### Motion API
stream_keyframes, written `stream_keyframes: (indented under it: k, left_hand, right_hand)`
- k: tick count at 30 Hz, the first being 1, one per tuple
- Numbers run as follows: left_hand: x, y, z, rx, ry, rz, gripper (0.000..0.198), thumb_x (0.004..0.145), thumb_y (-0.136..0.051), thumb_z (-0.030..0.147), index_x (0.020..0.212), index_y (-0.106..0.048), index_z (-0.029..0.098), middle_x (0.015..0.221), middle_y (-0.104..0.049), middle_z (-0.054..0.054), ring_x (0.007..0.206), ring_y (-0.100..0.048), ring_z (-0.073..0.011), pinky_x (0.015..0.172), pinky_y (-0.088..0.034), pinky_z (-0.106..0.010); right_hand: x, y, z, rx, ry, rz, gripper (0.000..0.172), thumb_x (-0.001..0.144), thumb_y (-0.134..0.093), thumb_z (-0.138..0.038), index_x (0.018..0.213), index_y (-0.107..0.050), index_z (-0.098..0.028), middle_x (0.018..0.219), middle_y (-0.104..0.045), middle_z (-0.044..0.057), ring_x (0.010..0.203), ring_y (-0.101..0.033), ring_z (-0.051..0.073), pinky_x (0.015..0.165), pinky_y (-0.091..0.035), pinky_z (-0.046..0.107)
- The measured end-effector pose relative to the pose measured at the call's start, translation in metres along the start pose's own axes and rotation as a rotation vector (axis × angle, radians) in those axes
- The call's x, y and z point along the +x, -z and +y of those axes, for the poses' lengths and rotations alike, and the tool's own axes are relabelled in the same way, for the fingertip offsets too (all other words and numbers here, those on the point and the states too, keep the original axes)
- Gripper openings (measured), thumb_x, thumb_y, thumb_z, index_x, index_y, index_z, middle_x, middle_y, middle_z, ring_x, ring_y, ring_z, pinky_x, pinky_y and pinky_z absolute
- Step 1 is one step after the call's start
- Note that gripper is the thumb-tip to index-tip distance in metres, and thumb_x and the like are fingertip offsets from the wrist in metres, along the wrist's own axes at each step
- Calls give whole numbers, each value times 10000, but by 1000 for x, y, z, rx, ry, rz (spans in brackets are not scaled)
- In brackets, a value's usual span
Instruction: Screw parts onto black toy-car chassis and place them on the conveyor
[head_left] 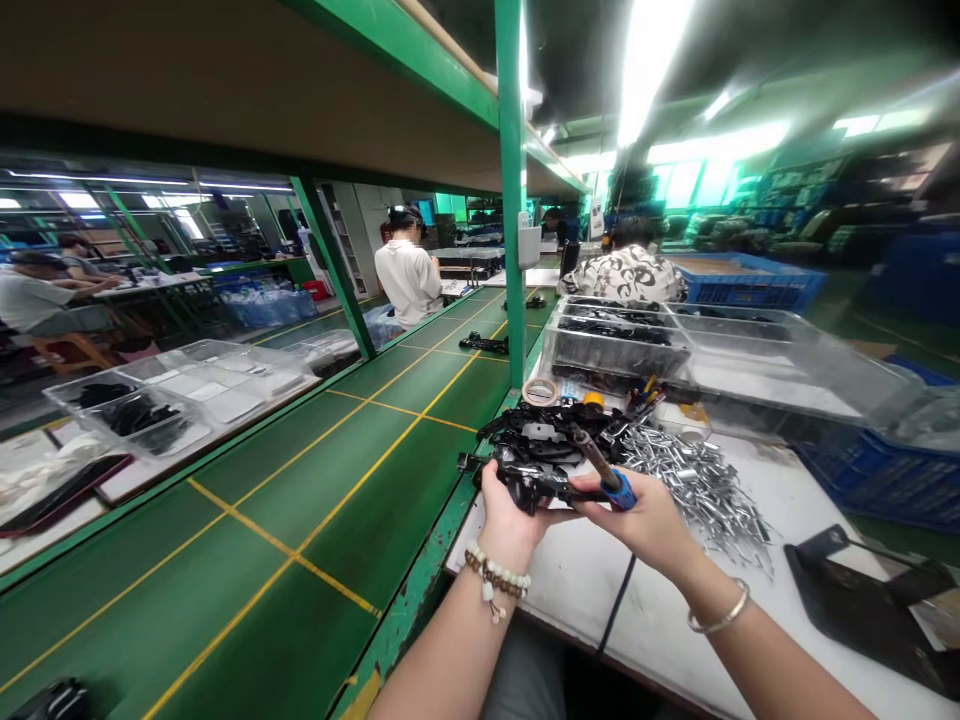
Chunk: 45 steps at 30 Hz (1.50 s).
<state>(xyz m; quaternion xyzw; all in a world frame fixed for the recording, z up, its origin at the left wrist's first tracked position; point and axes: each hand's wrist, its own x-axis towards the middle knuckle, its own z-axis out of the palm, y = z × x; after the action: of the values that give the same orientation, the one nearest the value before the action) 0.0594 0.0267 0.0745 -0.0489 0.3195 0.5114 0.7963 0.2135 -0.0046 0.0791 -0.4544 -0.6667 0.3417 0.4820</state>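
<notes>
A long black part (540, 484) is being held up over the near left corner of the white tabletop (570, 595), close to the edge along which the green conveyor belt (352, 540) is running. Stiffness and low weight are being suggested by its thin, rigid-looking frame; it is probably plastic, somewhat slick on its glossy faces, and its narrow projections are perhaps the fragile spots. A hold is best being taken along the thicker body, with the slender ends being spared.

The part is being gripped by the left hand (517, 515), its thumb being laid along the near side and its palm being turned upward beneath. By the right hand (641, 520), a blue-handled tool (618, 490) is being clasped, its metal shaft being pointed up and toward the far left, while the part's right end is being steadied by the fingertips. Both forearms are being extended from the near edge and angled inward, so that the hands are being brought close together. Behind them, a pile of black parts (551, 430) is being carried by the tabletop's left side, with loose metal pins (697, 490) being spread to its right.
</notes>
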Motion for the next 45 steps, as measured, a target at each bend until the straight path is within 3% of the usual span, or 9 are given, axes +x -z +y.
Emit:
stream_keyframes:
  k: [5,8,10,13,15,18,23,38,45]
  left_hand:
    - [-34,12,2,530,49,-101,545,820,-375,595,1119,-511,160,1178,-558,-151,992,-574,-295,869,-385,-632]
    - [-72,18,23,1233,12,-461,407,792,-557,470,1034,-578,143,1055,-643,-130,936,-602,-245,916,-405,-464]
    - [-90,14,40,1477,-188,-585,357,789,-599,414,1042,-577,163,1034,-652,-107,925,-600,-217,872,-437,-385]
    - [-91,1,50,1603,-565,-560,479,760,-652,370,1190,-492,232,1191,-568,-78,1092,-521,-221,949,-403,-377]
    - [-76,-5,42,1626,-539,-614,596,712,-705,338,1243,-446,255,1251,-515,-72,1146,-481,-237,971,-402,-397]
    - [-50,-4,21,1438,-240,-761,550,744,-671,311,1227,-418,243,1118,-554,-70,992,-569,-224,756,-535,-363]
    - [-36,8,3,1243,-90,-773,450,782,-631,237,1175,-412,247,1008,-541,-33,901,-585,-173,626,-564,-265]
    - [-29,22,4,1154,-161,-622,459,763,-644,199,1157,-413,245,1069,-516,-47,847,-571,-153,549,-561,-230]
    - [-30,28,40,1105,-376,-379,441,765,-639,234,1137,-403,240,1077,-533,-50,916,-570,-189,554,-578,-253]
  right_hand:
    - [6,30,-2,0,-146,203,256,616,-749,-367,781,-696,-179,706,-691,49,645,-633,213,608,-521,334]
    - [10,55,-2,29,-258,301,325,595,-770,-398,791,-664,-161,625,-654,33,556,-601,184,489,-481,289]
    - [10,63,-2,59,-318,299,346,584,-777,-396,797,-643,-158,592,-629,16,499,-565,154,412,-417,247]
    - [6,61,-5,97,-380,220,345,567,-782,-387,773,-631,-155,523,-583,-13,424,-494,114,354,-324,213]
    - [2,54,-9,113,-402,142,335,559,-787,-373,762,-638,-152,507,-572,-20,417,-474,103,358,-315,210]
    - [-3,47,-14,133,-424,31,317,565,-789,-351,761,-648,-146,519,-576,-21,437,-465,93,381,-323,205]
    - [-7,49,-15,158,-484,-74,287,594,-777,-335,762,-658,-135,533,-580,-17,461,-458,80,399,-305,190]
    - [-4,36,13,108,-530,-38,372,633,-751,-430,851,-648,-147,526,-501,-44,427,-385,70,384,-283,207]
    - [-17,46,33,123,-532,73,397,719,-660,-506,876,-576,-152,427,-318,-102,389,-300,76,391,-259,227]
